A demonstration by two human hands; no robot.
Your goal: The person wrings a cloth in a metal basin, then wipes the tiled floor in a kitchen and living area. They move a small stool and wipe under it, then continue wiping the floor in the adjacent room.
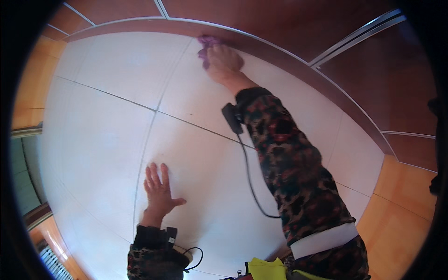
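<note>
My right hand [224, 61] presses down on a purple cloth [206, 49], its fingers over the cloth at the foot of a dark red panelled cabinet. The cloth lies on the white tiled floor [105, 140], against the cabinet's base strip; part of it is hidden under the hand. Lower in the view, my left hand [159, 194] rests flat on the tiles with its fingers spread and nothing in it. Both sleeves are dark and patterned, and a small black device with a cable sits at each wrist.
The dark red cabinet front [273, 28] with metal trim curves across the top and right. Orange tiles [395, 210] border the floor at right and left. A doorway or opening [26, 175] shows at the left edge, with a slatted grey item [54, 262] below it.
</note>
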